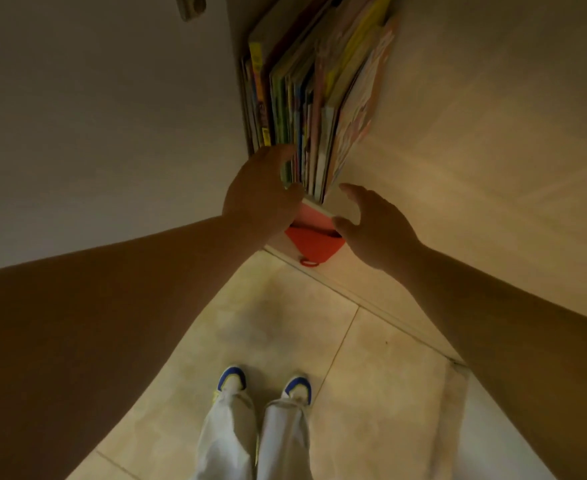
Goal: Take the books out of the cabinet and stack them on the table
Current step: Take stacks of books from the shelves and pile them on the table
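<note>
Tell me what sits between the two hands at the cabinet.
In the head view, between the left hand and the right hand lie the near ends of the upright books and, below them, a red pouch-like item.

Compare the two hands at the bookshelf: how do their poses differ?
The left hand curls its fingers onto the row of books; the right hand is spread open, touching no book in that row. The left sits higher, the right lower beside the red item. Both reach toward the books.
</note>
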